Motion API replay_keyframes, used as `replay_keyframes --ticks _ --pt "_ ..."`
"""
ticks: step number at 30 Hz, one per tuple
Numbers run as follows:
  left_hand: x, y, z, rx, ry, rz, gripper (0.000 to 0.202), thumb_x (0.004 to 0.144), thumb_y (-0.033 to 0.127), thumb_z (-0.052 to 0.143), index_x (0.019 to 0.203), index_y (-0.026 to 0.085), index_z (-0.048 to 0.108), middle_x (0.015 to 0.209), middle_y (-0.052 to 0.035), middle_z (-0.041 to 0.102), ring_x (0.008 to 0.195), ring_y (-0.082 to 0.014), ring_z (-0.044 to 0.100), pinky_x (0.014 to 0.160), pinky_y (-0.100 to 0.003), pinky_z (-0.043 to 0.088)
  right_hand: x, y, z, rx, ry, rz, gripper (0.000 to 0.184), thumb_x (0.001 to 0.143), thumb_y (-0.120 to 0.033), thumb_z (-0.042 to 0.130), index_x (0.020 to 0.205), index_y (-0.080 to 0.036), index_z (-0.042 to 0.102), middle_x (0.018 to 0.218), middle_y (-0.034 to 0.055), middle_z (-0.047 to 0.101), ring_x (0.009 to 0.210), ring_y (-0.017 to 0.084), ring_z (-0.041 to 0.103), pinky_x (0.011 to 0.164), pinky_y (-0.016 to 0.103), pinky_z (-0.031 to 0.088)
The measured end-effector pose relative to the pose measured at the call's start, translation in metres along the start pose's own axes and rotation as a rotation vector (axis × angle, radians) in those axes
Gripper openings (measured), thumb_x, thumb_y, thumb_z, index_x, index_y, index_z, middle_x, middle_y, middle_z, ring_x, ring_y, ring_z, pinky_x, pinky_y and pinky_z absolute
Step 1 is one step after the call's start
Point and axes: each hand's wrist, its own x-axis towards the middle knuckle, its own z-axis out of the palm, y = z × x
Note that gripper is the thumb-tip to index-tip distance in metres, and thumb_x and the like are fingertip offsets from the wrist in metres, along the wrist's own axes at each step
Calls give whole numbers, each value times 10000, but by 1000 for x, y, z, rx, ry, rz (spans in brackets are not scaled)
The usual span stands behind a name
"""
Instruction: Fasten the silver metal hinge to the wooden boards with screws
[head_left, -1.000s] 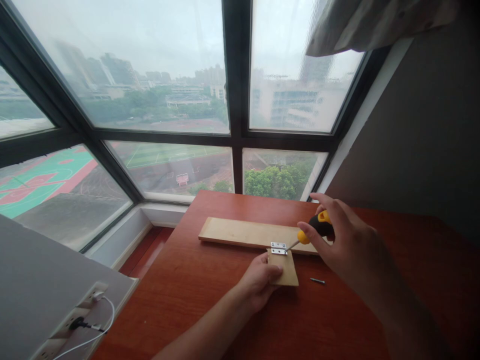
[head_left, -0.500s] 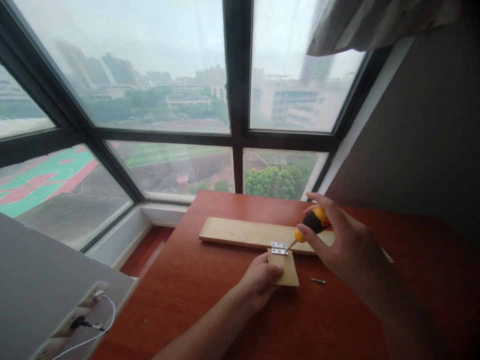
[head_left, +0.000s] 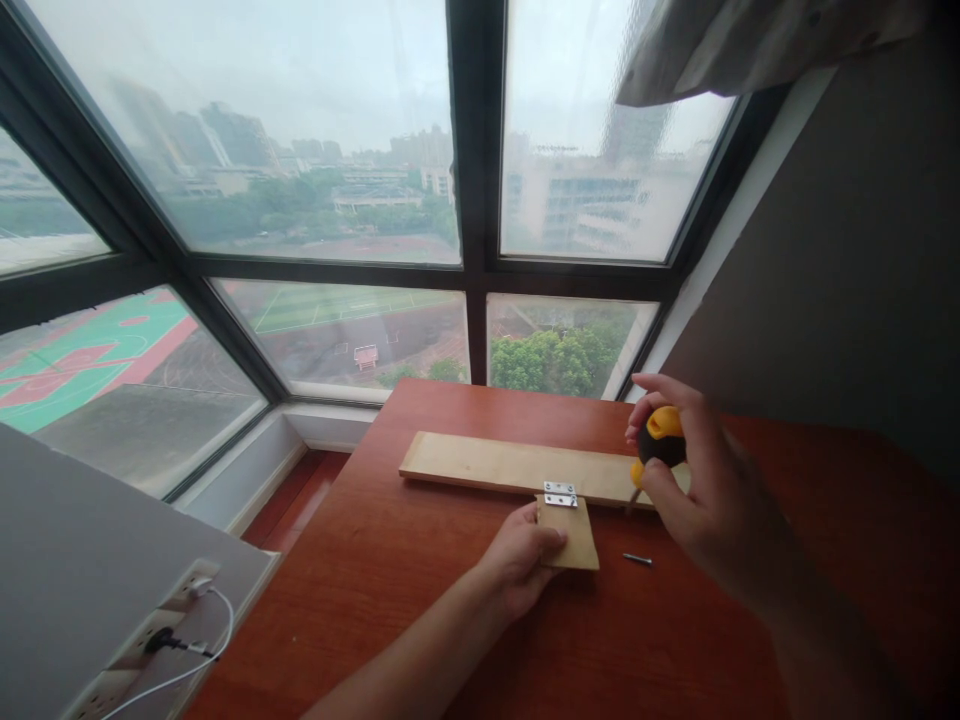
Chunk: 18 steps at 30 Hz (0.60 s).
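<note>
My left hand (head_left: 521, 555) grips a small wooden board (head_left: 571, 540) by its left side, thumb on top. A silver hinge (head_left: 560, 494) lies along the far edge of that board. My right hand (head_left: 701, 480) holds a screwdriver (head_left: 660, 435) with a yellow and black handle, its shaft pointing down and away from the hinge. On the table between the hands lies a screw (head_left: 637, 559). Behind the small board a long wooden plank (head_left: 480, 464) rests flat; its right end is partly hidden by my right hand.
All this is on a reddish-brown table (head_left: 360, 600). Large windows with a dark frame (head_left: 476, 330) stand beyond it. At the lower left, a white cable (head_left: 221, 620) and a black plug (head_left: 159, 642) sit in wall sockets. A curtain (head_left: 720, 50) hangs at the upper right.
My right hand has moved right, lifting the screwdriver's tip off the hinge and turning its shaft more upright. My left hand and the small board have barely moved.
</note>
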Motion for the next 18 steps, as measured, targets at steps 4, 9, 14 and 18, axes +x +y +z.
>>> replay_keyframes --ticks 4,9,14,18 --pt "0 0 -1 -5 -23 3 453 535 -2 622 974 108 639 852 -91 674 721 -184 617 719 -321 492 8 11 16 -56 -102 17 405 822 -211 487 1227 -202 483 928 40 609 820 174 592 788 313 453" --pt "-2 1 1 -6 -30 18 416 533 7 633 936 112 636 830 -78 673 691 -171 609 707 -309 485 12 32 50 -363 -478 109 267 910 -368 422 873 -213 636 822 53 691 806 210 650 716 313 422" --pt "-1 0 1 -5 -37 19 386 537 21 636 912 111 638 798 -69 667 679 -165 601 693 -298 475 0 45 78 -618 -669 154 375 927 -437 388 864 -181 654 859 114 710 789 256 672 629 317 403" --pt "-1 -1 1 6 -33 24 361 541 29 632 892 116 630 745 -50 650 656 -157 589 668 -282 468 -10 46 87 -633 -730 136 348 930 -377 389 885 -175 669 861 124 711 776 256 678 612 310 409"
